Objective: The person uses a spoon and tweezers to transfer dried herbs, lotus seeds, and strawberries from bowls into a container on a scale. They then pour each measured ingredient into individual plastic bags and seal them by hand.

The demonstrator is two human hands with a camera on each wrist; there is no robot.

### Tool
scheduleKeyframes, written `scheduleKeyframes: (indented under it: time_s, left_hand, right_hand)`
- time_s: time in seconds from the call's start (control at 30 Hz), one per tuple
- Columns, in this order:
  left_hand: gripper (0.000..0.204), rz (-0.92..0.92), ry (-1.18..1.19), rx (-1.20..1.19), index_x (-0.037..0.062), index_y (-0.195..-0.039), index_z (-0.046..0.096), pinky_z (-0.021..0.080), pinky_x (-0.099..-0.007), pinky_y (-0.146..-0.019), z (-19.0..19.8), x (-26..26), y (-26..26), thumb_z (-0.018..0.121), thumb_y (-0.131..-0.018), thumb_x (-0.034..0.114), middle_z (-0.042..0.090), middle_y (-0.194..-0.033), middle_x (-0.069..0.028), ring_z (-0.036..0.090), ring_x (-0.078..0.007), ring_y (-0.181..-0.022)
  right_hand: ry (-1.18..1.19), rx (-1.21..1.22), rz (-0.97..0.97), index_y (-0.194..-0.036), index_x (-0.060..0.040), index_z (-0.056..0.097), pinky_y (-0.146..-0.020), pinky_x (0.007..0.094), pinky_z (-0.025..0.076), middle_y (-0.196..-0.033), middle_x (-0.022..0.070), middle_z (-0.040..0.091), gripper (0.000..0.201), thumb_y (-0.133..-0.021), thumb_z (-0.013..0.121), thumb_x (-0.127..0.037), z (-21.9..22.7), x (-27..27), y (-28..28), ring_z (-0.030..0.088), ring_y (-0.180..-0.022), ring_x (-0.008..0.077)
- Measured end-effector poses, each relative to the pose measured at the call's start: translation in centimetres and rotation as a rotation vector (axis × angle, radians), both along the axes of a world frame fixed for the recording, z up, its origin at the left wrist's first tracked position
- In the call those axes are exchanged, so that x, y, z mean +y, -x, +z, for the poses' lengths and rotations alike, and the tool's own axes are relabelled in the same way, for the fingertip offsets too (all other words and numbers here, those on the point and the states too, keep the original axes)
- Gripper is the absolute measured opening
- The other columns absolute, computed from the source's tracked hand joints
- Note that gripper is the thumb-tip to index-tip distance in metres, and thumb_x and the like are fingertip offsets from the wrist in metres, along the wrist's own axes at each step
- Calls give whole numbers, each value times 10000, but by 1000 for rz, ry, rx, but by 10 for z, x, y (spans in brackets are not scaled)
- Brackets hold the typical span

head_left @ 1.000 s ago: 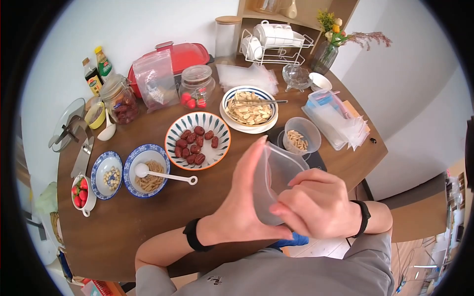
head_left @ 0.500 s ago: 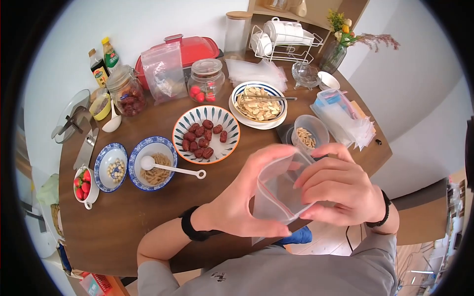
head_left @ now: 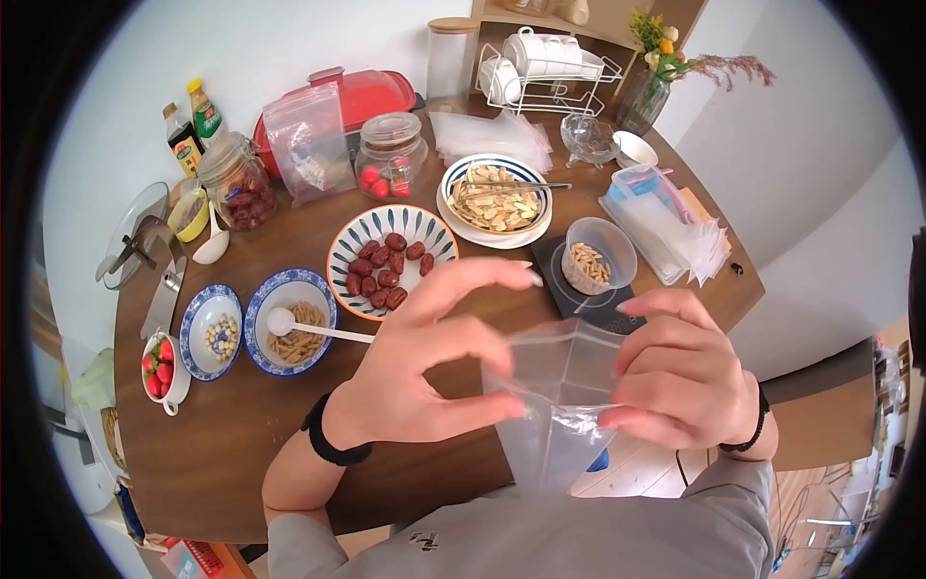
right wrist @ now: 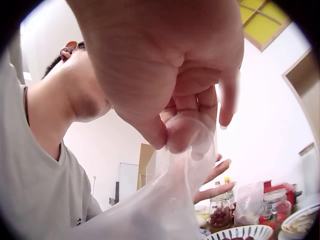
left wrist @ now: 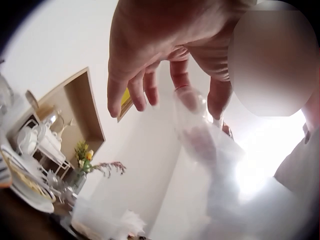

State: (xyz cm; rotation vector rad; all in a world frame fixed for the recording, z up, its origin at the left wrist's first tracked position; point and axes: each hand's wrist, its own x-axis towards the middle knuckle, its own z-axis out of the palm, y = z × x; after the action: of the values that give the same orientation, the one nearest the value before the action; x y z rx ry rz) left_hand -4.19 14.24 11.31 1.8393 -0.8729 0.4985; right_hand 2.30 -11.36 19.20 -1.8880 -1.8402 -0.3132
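Note:
A clear plastic zip bag [head_left: 550,449] hangs in front of the person's chest, its mouth spread between both hands. My left hand [head_left: 410,362] holds the left edge of the mouth between thumb and a finger, the other fingers spread away. In the left wrist view, that fingertip shows through the plastic of the bag [left wrist: 197,140]. Thumb and curled fingers of my right hand [head_left: 685,381] pinch the opposite edge. Beyond the bag, a clear plastic cup [head_left: 617,253] with pale, slim pieces stands on a black kitchen scale [head_left: 612,309].
Left on the table are a bowl of red dates [head_left: 424,227], a blue-rimmed bowl [head_left: 258,340] with a white spoon, and a strawberry dish [head_left: 172,394]. Behind stand a plate of sliced pieces [head_left: 497,203] and jars. A box of plastic bags [head_left: 656,232] lies at right.
My left hand has loosened from around the bag's mouth, with fingers spread and raised. The mouth has turned from a rounded opening to a flatter one, and the bag now hangs lower.

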Motion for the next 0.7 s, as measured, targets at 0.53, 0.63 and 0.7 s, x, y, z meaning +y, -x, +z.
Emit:
scheduleKeyframes:
  time_s: [0.53, 0.63, 0.7]
  left_hand:
    - [1419, -449, 445, 476, 65, -1524, 55, 213, -432, -1155, -11, -29, 0, 963, -488, 401, 302, -1497, -194, 289, -284, -1407]
    - [1495, -411, 389, 459, 29, -1513, 84, 306, -437, -1117, -10, -30, 0, 992, -384, 398, 321, -1494, -213, 378, -298, -1362]
    - [1495, -421, 419, 526, 16, -1510, 87, 325, -426, -1106, -10, -32, 3, 992, -384, 403, 355, -1472, -190, 408, -276, -1338]
  right_hand:
    - [-93, 5, 187, -686, -54, 511, -983, 472, 433, -968, 165, 701, 236, -729, 729, -135, -11, 21, 11, 652, -1039, 311]
    - [-86, -14, 204, -676, -54, 498, -998, 466, 423, -985, 172, 695, 223, -719, 708, -115, -14, 23, 13, 647, -1062, 315]
    - [-82, -27, 196, -673, -57, 498, -998, 460, 424, -1002, 176, 692, 226, -721, 708, -125, -14, 25, 12, 649, -1052, 310]
